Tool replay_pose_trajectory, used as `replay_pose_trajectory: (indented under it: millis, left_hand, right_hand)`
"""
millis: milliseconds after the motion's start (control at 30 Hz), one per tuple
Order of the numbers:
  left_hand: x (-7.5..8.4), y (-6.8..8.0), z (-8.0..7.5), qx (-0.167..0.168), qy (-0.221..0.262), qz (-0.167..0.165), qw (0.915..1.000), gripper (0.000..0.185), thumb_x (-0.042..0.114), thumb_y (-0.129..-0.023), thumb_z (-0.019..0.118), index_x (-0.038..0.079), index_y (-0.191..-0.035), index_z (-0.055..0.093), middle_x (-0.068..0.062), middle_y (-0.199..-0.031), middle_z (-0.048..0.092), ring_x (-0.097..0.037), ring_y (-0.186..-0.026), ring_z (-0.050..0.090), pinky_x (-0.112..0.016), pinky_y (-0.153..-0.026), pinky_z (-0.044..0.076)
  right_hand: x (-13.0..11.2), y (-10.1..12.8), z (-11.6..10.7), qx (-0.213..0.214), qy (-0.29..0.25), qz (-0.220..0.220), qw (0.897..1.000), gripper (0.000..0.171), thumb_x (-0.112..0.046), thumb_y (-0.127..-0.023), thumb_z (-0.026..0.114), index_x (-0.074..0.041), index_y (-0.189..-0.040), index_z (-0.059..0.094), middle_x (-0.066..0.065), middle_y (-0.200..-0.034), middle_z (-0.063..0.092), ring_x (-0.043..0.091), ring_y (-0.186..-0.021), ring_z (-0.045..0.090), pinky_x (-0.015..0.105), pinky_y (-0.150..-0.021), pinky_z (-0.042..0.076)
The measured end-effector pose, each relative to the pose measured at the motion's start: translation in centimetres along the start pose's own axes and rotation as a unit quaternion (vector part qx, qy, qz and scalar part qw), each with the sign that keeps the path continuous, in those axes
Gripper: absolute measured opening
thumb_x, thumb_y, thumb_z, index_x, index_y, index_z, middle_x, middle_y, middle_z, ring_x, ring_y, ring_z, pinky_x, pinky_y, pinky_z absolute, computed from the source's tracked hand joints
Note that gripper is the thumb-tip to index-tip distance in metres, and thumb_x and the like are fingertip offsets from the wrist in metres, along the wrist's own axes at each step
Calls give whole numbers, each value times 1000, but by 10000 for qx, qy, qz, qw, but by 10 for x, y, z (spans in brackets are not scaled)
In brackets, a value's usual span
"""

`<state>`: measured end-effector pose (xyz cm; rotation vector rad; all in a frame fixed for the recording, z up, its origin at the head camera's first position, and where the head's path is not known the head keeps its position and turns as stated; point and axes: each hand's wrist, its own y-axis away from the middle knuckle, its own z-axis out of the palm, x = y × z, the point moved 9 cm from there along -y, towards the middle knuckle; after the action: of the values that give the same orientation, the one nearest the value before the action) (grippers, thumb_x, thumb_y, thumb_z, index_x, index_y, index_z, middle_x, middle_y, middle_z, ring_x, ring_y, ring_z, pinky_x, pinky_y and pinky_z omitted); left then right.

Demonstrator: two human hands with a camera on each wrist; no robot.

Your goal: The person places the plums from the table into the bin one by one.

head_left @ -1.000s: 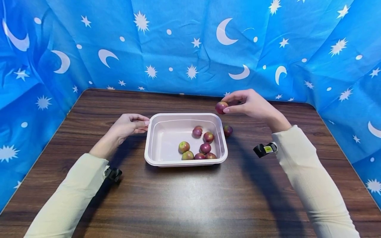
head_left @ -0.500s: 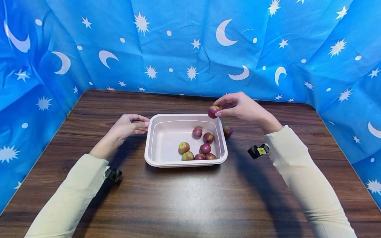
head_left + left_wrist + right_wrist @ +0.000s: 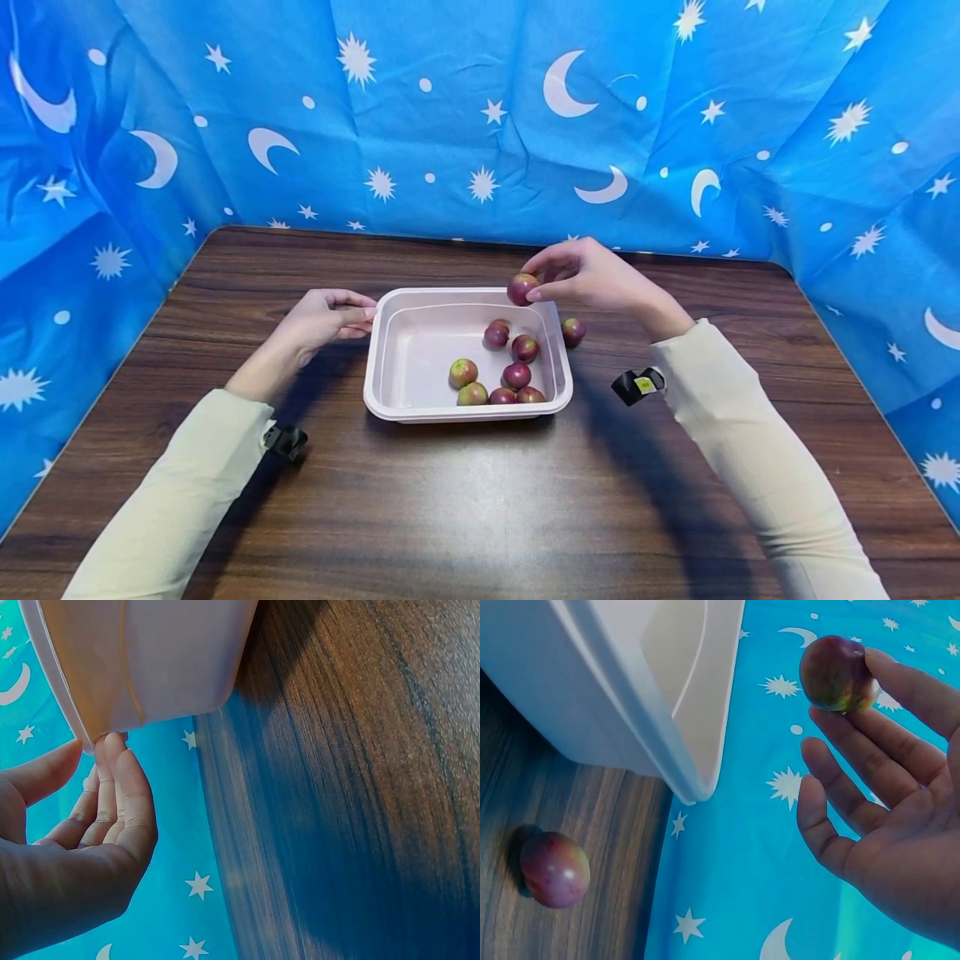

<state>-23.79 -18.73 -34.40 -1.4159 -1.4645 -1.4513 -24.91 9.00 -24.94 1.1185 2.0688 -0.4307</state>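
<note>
A white plastic tub (image 3: 420, 342) stands on the table with several red and green plums (image 3: 517, 375) inside, mostly toward its right half. At its far left corner my left hand (image 3: 318, 325) pinches the rim between thumb and fingers; the left wrist view shows this hand (image 3: 97, 817) from below the lip. My right hand (image 3: 592, 275) pinches a reddish plum (image 3: 521, 289) over the tub's far right rim. In the right wrist view that plum (image 3: 836, 673) sits between thumb and fingertips, the other fingers loosely bent.
One more plum (image 3: 573, 332) lies on the wooden table (image 3: 465, 508) just right of the tub. A blue cloth (image 3: 465, 108) with white moons and stars hangs behind the table's far edge and along both sides.
My right hand has moved left and slightly nearer with its plum, from beyond the tub's right corner to over its far rim. The left hand and tub stay put.
</note>
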Motion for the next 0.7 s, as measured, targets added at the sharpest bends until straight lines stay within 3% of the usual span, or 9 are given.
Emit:
replay_pose_trajectory:
  millis: [200,367,700]
  left_hand:
    - [-1,-1,0,-13,29,15,10000,37,5,-90,56,-17,-119,45,1,-84,61,-7,-72,61,-29,-78,53]
    - [-2,-1,-1,0,11,0,10000,38,5,-90,56,-16,-119,45,0,-85,61,-7,-73,61,-29,-78,53]
    - [-1,0,0,6,37,1,10000,37,5,-90,56,-17,-118,45,0,-85,61,-7,-73,61,-30,-79,53]
  right_hand:
    - [-3,-2,6,-60,-78,-4,10000,30,-22,-82,70,-13,-110,65,1,-103,64,18,-97,50,36,-79,49]
    - [-2,-5,14,-129,-203,102,9997,29,-24,-82,70,-15,-109,65,-1,-102,64,17,-100,51,43,-91,42]
    - [0,-7,26,-239,-258,113,9993,33,-24,-81,71,-11,-110,65,2,-104,64,20,-93,52,34,-76,47]
